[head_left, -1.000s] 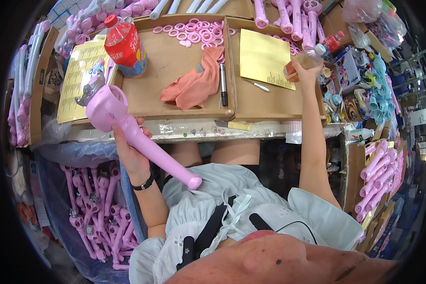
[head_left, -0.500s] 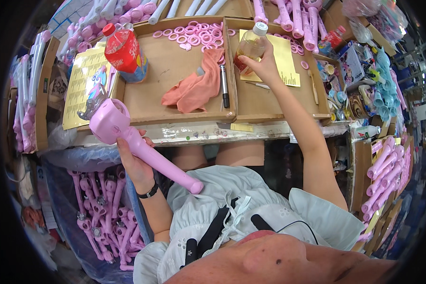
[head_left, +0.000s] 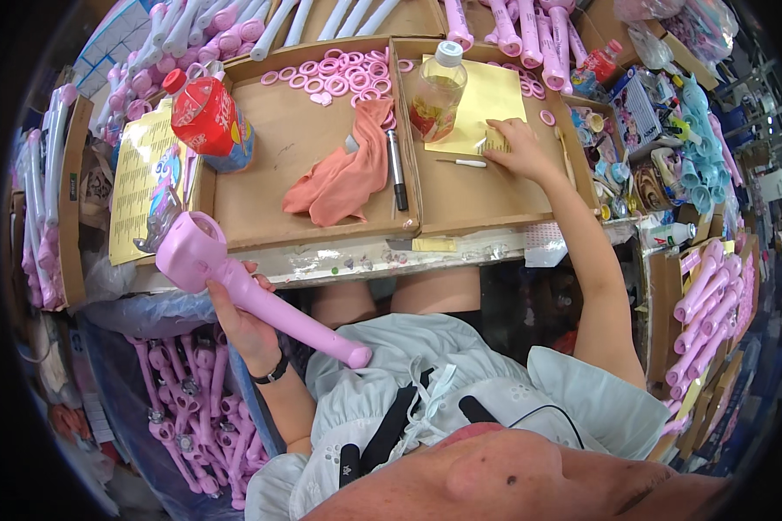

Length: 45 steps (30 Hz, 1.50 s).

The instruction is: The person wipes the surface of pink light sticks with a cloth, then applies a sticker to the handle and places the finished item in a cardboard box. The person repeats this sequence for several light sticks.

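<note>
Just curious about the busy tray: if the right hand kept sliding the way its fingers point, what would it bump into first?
The right hand points left across the yellow sheet. Most likely it meets the small white stick first; the clear bottle lies further up, though depth is uncertain.

- The left hand (head_left: 245,326) wrapped the pink plastic handle (head_left: 252,295), so the stretch of shaft under the fingers was hidden.
- The right hand (head_left: 517,149) covered the lower corner of the yellow sheet (head_left: 487,91); what its fingertips pinched was too small to tell.
- The orange cloth (head_left: 347,169) lay over part of the black pen (head_left: 396,169).
- The white tubes (head_left: 339,16) were cut off by the top edge.
</note>
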### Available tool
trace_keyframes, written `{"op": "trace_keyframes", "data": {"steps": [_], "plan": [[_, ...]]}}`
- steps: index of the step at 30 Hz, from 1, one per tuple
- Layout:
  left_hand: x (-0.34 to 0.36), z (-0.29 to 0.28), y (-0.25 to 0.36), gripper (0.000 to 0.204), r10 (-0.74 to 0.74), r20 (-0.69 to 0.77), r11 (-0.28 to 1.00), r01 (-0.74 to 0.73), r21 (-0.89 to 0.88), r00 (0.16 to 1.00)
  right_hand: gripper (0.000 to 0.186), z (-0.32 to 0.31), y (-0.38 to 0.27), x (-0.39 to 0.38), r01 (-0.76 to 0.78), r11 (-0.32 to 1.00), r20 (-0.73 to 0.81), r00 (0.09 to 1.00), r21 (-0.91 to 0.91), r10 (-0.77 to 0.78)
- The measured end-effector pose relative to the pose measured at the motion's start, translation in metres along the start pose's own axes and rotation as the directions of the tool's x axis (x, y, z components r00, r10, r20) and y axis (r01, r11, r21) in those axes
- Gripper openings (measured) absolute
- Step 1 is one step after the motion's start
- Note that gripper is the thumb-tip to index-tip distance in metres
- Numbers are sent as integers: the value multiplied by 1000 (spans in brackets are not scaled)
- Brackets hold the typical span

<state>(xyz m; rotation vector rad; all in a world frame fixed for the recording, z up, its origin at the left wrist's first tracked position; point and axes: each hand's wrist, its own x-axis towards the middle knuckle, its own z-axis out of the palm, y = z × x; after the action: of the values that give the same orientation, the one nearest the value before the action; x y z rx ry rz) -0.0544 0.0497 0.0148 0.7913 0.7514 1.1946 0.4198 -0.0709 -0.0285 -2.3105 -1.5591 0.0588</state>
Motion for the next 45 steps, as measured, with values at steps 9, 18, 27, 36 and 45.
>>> {"op": "trace_keyframes", "data": {"steps": [9,18,27,36,45], "plan": [[-2,7,-1,50,35,-21,999,-36,-37,999,21,29,-1,3,148,982,-352,919,-114,-179],[-4,9,4,49,82,-40,992,-85,-93,996,21,20,-15,-1,121,986,-373,914,-119,-157],[-5,4,0,49,72,-1,992,-72,-106,997,18,19,-16,-4,181,983,-372,911,-27,-178],[-4,3,-1,48,69,8,990,-68,-121,998,11,19,-16,-4,141,988,-353,929,62,-110],[-7,4,-4,47,70,-17,991,-72,-114,997,34,24,7,-1,122,725,-339,927,678,161]]}}
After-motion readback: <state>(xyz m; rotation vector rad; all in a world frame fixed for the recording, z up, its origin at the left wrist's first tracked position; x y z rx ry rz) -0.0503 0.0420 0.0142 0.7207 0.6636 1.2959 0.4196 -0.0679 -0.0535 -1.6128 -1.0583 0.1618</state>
